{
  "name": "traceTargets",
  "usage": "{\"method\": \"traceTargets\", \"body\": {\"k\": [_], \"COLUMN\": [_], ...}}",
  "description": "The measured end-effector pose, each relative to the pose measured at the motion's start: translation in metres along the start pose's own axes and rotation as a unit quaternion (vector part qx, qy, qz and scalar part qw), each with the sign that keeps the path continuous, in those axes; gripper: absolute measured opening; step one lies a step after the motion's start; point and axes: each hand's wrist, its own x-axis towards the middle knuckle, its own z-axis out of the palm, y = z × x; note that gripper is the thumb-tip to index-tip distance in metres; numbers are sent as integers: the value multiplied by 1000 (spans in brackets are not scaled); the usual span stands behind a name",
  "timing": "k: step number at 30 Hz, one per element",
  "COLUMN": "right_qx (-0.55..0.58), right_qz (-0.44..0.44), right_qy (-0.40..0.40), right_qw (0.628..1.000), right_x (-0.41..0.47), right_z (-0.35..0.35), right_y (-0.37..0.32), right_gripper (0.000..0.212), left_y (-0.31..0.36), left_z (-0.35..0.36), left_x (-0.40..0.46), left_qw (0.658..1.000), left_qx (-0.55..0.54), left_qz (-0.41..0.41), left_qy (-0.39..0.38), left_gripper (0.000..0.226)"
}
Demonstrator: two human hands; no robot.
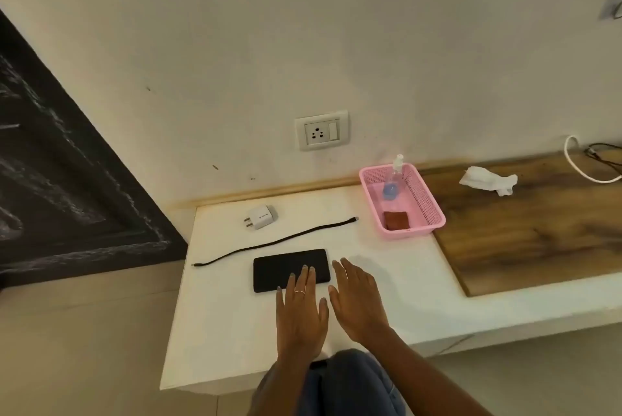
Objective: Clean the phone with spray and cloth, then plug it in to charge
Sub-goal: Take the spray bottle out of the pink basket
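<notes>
From the head camera we see our left hand (pixel 300 306) spread flat with fingers extended, its fingertips resting on the near edge of the black phone (pixel 290 269), gripping nothing; a thin ring sits on one finger. Our right hand (pixel 357 298) is likewise open and empty, palm down just right of the phone, though we cannot tell whether it touches the white table (pixel 215 331). The phone lies face up on that table, with the black cable (pixel 274 242) just behind it and the white charger (pixel 261 216) beyond. The charger bears a small logo, too blurred to read. The spray bottle (pixel 393 178) stands in the pink basket (pixel 427 210) beside a brown cloth (pixel 397 220), below the wall socket (pixel 322 129).
</notes>
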Motion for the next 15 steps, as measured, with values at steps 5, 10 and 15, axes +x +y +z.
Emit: {"method": "traceTargets", "body": {"k": [5, 10, 15], "right_qx": [3, -8, -120], "right_qz": [-1, -32, 52], "right_qy": [75, 256, 164], "right_qw": [997, 966, 978], "right_x": [28, 65, 103], "right_z": [-10, -49, -86], "right_y": [26, 68, 106], "right_gripper": [48, 28, 28], "left_y": [1, 7, 8], "left_z": [20, 34, 44], "left_x": [22, 43, 57], "left_qw": [1000, 999, 999], "left_qx": [18, -5, 4], "left_qz": [-11, 9, 14], "left_qy": [18, 45, 41], "left_gripper": [61, 62, 64]}}
